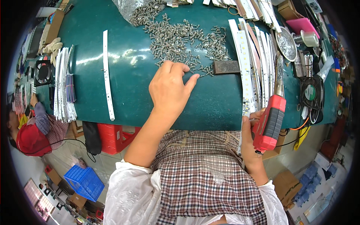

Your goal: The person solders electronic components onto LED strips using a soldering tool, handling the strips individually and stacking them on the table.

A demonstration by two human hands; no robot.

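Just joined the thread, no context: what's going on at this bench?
A person in a plaid apron is at a green table. The left hand is at the edge of a heap of small metal pieces, thumb and forefinger apart. The right hand has a red-and-black tool in its grip, beside a bundle of white strips. One white strip lies alone to the left.

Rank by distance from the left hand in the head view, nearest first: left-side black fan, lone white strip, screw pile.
From the left hand:
1. Screw pile, just ahead of it.
2. Lone white strip, off to its left.
3. Left-side black fan, much farther left.
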